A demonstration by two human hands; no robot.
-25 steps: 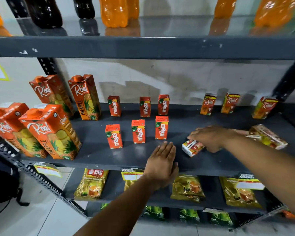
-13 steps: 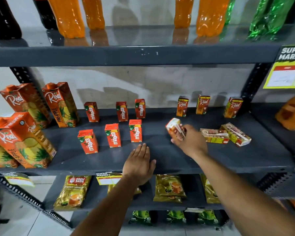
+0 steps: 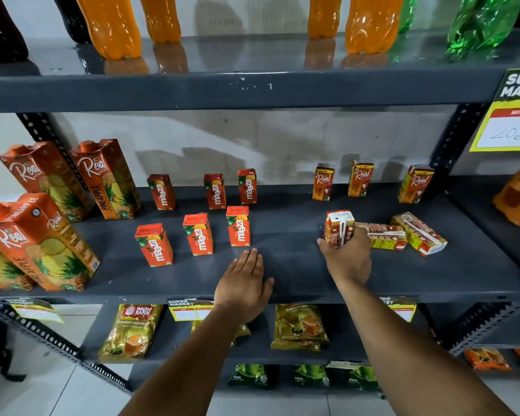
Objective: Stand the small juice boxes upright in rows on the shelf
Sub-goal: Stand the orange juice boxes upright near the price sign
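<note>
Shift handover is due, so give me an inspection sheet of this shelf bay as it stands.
Surface: grey middle shelf, bare at the front centre.
Job's things: six Maaza boxes upright in two rows; three small Real boxes upright at the back; two Real boxes lying flat.
Clutter: four tall pineapple cartons at the left.
Grippers: right hand holds a juice box upright on the shelf; left hand flat on the shelf edge, empty.
Cables: nothing seen.
Surroundings: soda bottles above, tea packets below, price tag at the right.
</note>
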